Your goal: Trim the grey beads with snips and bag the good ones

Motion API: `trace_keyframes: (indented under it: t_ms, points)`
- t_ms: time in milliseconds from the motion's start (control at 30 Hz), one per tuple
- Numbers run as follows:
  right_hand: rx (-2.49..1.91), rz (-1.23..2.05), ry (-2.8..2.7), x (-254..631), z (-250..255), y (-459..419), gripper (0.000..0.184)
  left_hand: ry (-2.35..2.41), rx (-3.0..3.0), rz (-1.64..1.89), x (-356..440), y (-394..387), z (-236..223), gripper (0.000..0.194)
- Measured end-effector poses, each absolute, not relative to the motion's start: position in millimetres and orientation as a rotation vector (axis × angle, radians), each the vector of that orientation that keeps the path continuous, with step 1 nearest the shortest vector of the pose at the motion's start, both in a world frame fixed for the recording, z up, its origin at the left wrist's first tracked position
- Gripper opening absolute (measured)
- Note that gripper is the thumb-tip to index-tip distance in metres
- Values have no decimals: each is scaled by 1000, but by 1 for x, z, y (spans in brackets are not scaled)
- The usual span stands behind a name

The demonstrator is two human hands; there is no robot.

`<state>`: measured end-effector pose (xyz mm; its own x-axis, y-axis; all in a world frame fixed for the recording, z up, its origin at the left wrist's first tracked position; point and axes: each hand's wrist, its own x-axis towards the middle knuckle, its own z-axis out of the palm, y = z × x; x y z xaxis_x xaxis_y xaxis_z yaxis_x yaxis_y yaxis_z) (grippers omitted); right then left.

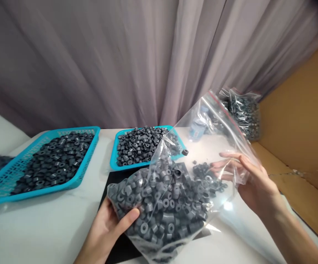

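A clear zip-lock bag (170, 205) full of small dark grey ring-shaped plastic pieces fills the middle of the view, tilted. My left hand (112, 223) is closed on its lower left side, thumb on the front and fingers mostly hidden behind. The mouth of the bag, edged by a red line, points up to the right. At its right side is my right hand (247, 172), fingers stretched out and apart, touching the clear plastic and partly seen through it. A black flat object (117, 179) lies beneath the bag, mostly covered.
Blue baskets of the same dark pieces stand on the white table: one basket (78, 176) at left, another basket (112, 163) behind the bag. A bottle (197, 126) shows through the plastic. Filled bags (244, 113) sit by a cardboard box (299, 121) at right. A grey curtain (106, 62) hangs behind.
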<state>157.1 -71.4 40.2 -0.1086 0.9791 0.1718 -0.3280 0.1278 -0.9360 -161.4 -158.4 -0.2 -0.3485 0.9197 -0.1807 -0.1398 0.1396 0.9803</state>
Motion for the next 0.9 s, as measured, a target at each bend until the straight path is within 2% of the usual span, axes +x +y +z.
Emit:
trace_keyframes:
  t_ms: [367, 600, 900]
  points:
    - [-873, 1425, -988, 159, 42, -70, 44, 1332, 470, 1340, -158, -156, 18, 89]
    - [-837, 1439, -987, 159, 47, -70, 42, 1337, 382, 1346, -157, -150, 18, 81]
    - [-819, 1420, -1000, 158, 51, -71, 42, 1340, 354, 1364, -152, -143, 19, 97]
